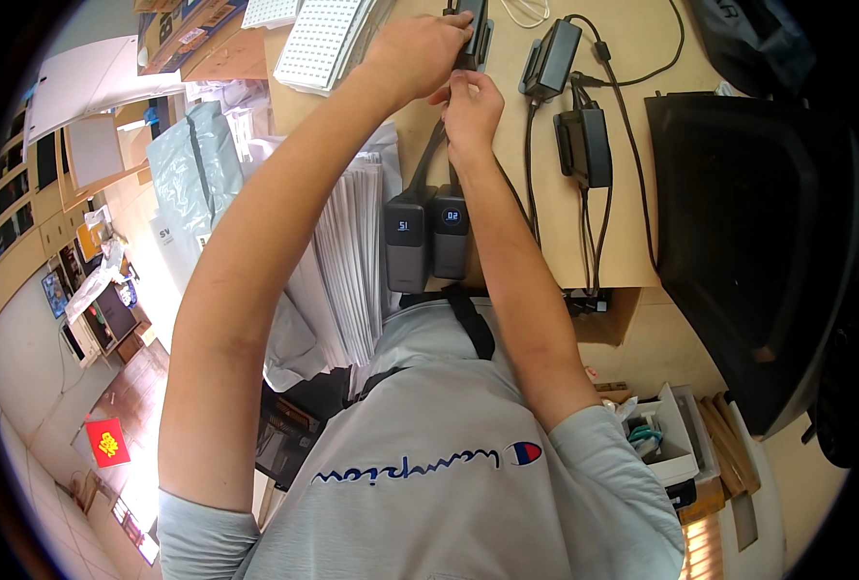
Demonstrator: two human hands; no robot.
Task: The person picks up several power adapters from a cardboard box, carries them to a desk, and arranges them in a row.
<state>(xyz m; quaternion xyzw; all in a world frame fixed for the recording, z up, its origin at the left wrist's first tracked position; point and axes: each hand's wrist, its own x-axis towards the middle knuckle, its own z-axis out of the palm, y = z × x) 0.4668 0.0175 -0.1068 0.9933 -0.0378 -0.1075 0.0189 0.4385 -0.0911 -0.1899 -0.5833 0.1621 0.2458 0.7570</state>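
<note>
At the far edge of the desk, my left hand (415,56) is closed on a black block-shaped device (472,37), its fingers over the left side. Just below that device, my right hand (475,108) pinches with thumb and fingertips around a dark cable (432,159); the cable's end is hidden by the fingers. Two dark grey power banks with lit displays hang or stand at the near desk edge: the left power bank (407,246) and the right power bank (451,237), with dark straps or cables running up from them toward my right hand.
Right of my hands lie two black blocks with cables, an upper block (551,60) and a lower block (584,147). A large black monitor-like panel (739,222) stands farther right. Label sheets (321,43), stacked white envelopes (347,237) and a grey plastic mailer (195,164) are on the left.
</note>
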